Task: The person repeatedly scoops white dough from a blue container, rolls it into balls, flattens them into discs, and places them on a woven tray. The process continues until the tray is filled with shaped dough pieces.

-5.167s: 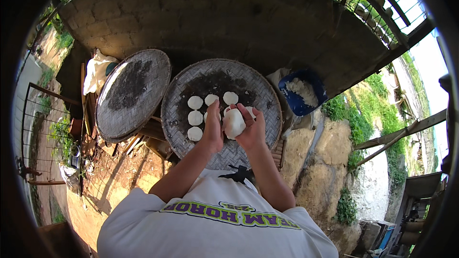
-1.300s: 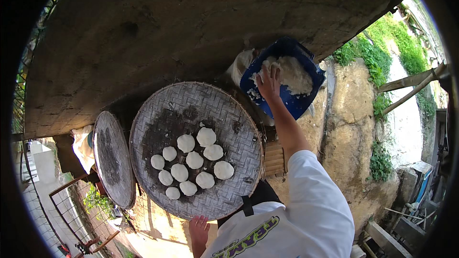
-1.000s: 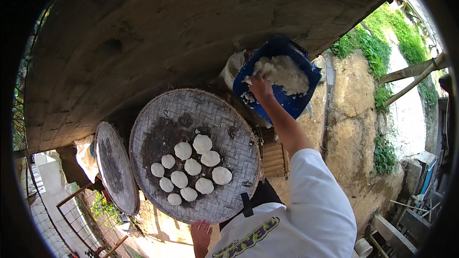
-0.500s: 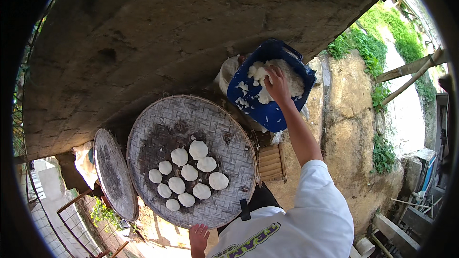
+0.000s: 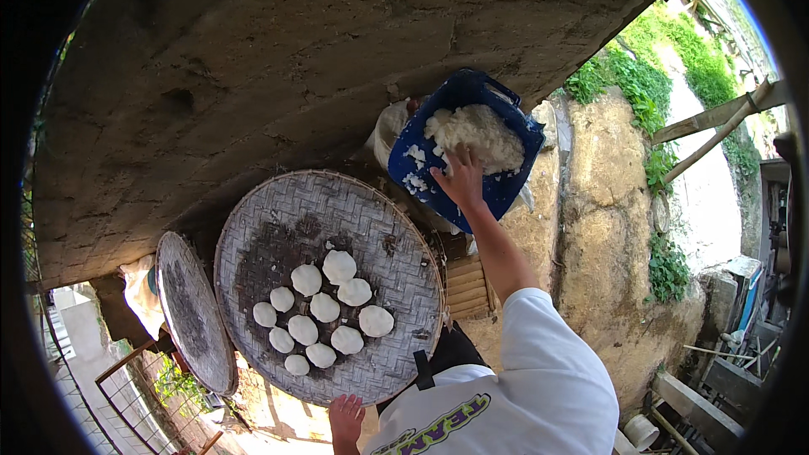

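My right hand [image 5: 462, 179] reaches, fingers spread, into the white dough [image 5: 476, 135] in the blue basin [image 5: 421, 152] beside the woven tray [image 5: 329, 282]; my left hand [image 5: 346, 418], open, rests at that tray's near rim.

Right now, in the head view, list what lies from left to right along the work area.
Smaller round woven tray → large round woven tray carrying white dough balls → blue basin of white dough, where the right hand reaches in → mossy rock.
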Demonstrator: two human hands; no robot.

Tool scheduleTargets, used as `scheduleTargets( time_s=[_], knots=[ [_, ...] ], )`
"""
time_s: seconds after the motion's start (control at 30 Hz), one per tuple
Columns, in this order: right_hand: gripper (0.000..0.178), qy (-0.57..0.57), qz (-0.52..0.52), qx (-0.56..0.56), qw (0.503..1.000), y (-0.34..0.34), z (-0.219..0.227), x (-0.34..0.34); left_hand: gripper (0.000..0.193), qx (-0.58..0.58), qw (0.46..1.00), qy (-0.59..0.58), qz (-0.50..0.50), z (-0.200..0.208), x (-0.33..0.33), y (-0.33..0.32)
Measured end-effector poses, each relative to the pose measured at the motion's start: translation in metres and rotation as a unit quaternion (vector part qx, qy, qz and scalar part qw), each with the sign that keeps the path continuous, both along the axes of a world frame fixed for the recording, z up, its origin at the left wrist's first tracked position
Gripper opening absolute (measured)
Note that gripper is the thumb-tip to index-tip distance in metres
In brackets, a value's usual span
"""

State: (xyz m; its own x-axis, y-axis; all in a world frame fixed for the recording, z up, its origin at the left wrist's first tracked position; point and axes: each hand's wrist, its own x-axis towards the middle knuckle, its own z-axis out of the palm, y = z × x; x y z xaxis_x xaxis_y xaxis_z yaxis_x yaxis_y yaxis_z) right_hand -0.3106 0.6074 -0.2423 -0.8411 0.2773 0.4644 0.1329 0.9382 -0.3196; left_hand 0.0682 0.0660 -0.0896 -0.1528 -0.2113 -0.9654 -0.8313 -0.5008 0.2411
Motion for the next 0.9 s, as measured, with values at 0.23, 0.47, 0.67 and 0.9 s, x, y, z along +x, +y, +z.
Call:
scheduleTargets(
  time_s=[0.23,0.47,0.67,0.9],
  knots=[
    [0.037,-0.062,0.117,-0.075,0.988,-0.003,0.000,0.014,0.054,-0.009,0.999,0.032,-0.038,0.005,-0.007,-0.011],
    [0.039,-0.007,-0.045,-0.075,0.996,-0.015,0.018,0.035,0.058,-0.037,0.999,0.018,-0.029,0.006,-0.009,-0.012],
    [0.038,-0.140,-0.032,-0.102,0.984,-0.012,0.000,0.009,0.058,-0.036,0.998,0.032,-0.048,0.005,-0.006,-0.017],
    [0.037,0.055,-0.028,-0.214,0.975,-0.013,0.022,0.018,0.050,-0.026,1.000,0.013,-0.007,0.003,0.006,-0.020]
  ],
)
